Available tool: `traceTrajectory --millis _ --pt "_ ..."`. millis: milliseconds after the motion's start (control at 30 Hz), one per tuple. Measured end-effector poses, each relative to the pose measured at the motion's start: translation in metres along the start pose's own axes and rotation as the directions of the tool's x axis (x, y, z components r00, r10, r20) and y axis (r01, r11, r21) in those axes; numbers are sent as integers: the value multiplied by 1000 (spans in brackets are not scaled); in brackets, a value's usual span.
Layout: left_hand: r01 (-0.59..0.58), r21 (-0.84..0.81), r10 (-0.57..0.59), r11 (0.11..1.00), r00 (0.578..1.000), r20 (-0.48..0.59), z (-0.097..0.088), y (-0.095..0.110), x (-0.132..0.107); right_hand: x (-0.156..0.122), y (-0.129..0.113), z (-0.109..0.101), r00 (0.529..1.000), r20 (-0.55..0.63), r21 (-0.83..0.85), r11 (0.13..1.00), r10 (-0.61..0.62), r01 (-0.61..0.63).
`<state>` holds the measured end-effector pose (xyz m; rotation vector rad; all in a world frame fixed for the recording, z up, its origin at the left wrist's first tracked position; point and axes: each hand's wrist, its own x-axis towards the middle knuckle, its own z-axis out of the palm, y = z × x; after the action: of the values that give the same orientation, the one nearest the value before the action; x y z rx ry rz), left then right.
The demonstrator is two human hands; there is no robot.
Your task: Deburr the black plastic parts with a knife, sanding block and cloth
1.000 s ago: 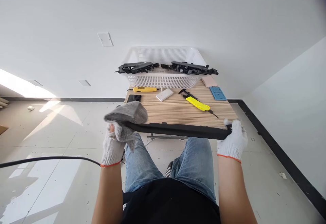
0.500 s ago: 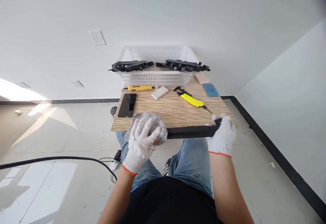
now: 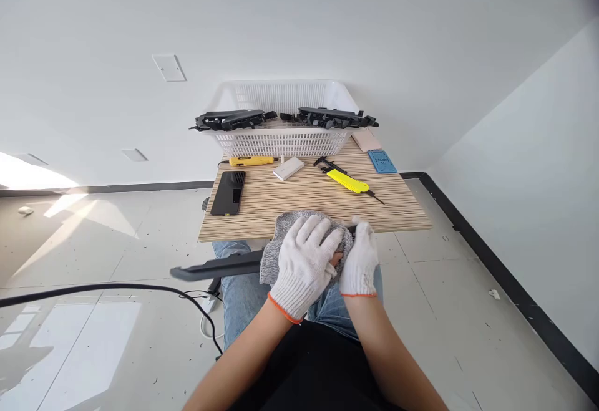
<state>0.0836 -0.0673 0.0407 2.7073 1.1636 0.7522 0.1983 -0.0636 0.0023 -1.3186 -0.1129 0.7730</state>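
Both hands wear white knit gloves. My left hand (image 3: pixel 305 265) presses a grey cloth (image 3: pixel 286 231) around a long black plastic strip (image 3: pixel 216 267), fingers wrapped over it. My right hand (image 3: pixel 359 262) grips the strip's right end, right beside the left hand. The strip sticks out to the left, over my knees, just in front of the wooden table (image 3: pixel 262 211).
On the table lie a black phone (image 3: pixel 228 191), a yellow screwdriver (image 3: pixel 251 161), a white block (image 3: pixel 289 168), a yellow utility knife (image 3: pixel 347 181), a blue pad (image 3: pixel 382 161) and a white basket (image 3: pixel 281 143) with black parts (image 3: pixel 334 118) across its rim. A black cable (image 3: pixel 93 291) crosses the floor at left.
The cloth in my left hand has slid along the strip from its left end to its right end, meeting my right hand. The strip has shifted left and the hands have come together.
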Motion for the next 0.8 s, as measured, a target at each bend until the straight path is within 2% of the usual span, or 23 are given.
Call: traceTrajectory --millis 67,167,367,433,500,600,800 --pt "12 -39 -10 999 999 39 -4 4 5 -5 9 -2 999 41 -20 1000 -2 2" --pt "48 -55 -46 997 998 37 -4 4 4 -11 14 -5 996 83 -20 1000 13 -11" --pt "134 -70 -136 988 990 -28 -3 -2 -6 -27 4 1 976 188 64 990 109 -123" --pt "172 -75 -176 982 984 -39 -6 -1 -6 -32 2 2 964 244 91 987 105 -130" --pt "204 -77 -207 976 978 -35 -11 1 -5 -37 0 2 936 337 112 983 102 -147" --pt "250 -91 -251 964 968 4 -21 4 -4 -43 -1 -2 867 480 68 980 132 -186" --pt "347 -115 -339 931 937 89 -36 2 -3 -45 -7 -12 754 619 -53 969 222 -242"
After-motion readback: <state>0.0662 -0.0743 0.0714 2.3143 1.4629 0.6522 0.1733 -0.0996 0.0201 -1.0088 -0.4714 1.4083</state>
